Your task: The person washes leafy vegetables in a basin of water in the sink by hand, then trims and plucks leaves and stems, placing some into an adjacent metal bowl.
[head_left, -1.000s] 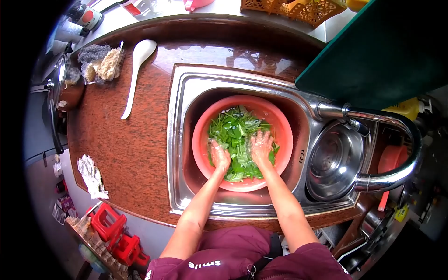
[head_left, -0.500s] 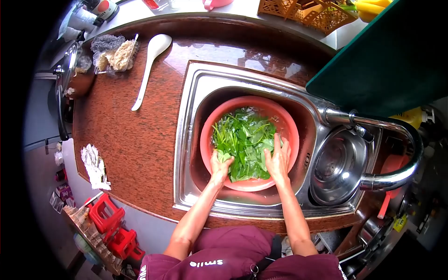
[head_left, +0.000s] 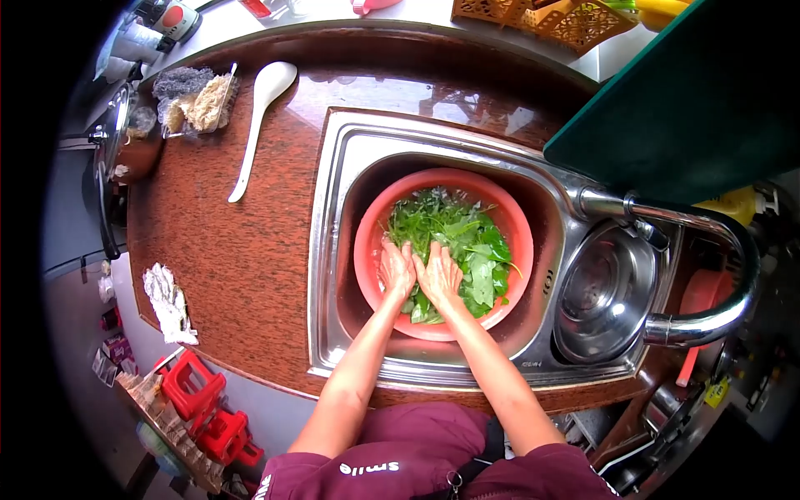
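Note:
A round pink plastic basin (head_left: 374,218) stands in the large bowl of the steel sink (head_left: 330,333). Leafy greens (head_left: 467,237) with thin stems float in water inside it. Side by side over the near part of the basin, my two hands lie on the leaves. My left hand (head_left: 397,268) has its fingers stretched out, pointing away from me. Beside it, my right hand (head_left: 439,275) is spread flat with its fingertips among the greens. Neither hand is closed round anything that I can see.
In the smaller sink bowl sits a steel basin (head_left: 596,300), with the curved faucet (head_left: 733,250) at its right. A white ladle (head_left: 254,133) lies on the counter left of the sink, near scouring pads (head_left: 204,100) and a crumpled cloth (head_left: 169,304). A dark green board (head_left: 667,108) leans behind.
My right hand has moved left from the basin's right side, so both hands are now close together. My left hand has opened from its hold on some leaves. The greens have shifted.

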Action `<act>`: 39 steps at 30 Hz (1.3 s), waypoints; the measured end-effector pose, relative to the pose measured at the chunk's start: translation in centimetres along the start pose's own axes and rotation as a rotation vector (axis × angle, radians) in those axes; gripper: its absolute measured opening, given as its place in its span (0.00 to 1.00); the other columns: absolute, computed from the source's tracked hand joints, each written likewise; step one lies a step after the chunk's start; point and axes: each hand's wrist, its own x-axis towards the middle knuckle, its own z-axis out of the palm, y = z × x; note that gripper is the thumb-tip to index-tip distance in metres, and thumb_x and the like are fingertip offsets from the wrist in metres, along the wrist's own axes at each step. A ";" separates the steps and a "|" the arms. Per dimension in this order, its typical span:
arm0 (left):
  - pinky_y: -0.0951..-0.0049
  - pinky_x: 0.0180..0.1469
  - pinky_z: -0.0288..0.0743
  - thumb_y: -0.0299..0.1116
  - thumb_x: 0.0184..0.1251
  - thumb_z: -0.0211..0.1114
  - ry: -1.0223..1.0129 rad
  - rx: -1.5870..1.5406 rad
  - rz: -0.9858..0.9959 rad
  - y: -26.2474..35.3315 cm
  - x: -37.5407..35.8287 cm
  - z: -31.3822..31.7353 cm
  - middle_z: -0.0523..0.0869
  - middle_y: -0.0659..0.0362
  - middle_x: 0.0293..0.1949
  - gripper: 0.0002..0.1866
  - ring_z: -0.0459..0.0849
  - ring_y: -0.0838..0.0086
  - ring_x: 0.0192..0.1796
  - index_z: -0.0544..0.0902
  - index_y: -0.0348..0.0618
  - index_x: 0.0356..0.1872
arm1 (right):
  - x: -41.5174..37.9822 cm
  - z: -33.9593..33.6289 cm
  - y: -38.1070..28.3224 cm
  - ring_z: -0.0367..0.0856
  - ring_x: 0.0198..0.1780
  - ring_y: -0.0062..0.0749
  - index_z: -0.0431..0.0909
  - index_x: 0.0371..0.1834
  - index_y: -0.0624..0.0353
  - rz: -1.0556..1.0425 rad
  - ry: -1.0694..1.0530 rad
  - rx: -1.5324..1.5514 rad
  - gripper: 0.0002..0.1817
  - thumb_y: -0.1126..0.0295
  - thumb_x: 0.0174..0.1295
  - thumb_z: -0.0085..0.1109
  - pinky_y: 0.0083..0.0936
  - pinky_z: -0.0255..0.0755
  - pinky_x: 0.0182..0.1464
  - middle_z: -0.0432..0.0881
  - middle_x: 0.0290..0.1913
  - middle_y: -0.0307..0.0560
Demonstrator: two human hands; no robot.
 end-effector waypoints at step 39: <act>0.75 0.50 0.70 0.29 0.62 0.59 -0.228 -0.885 -0.047 1.6 -1.8 -4.9 0.80 0.59 0.40 0.13 0.78 0.76 0.42 0.75 0.39 0.47 | -2.4 -4.9 3.8 0.76 0.40 0.44 0.68 0.49 0.58 -0.216 0.093 0.175 0.28 0.74 0.40 0.67 0.34 0.69 0.42 0.74 0.39 0.48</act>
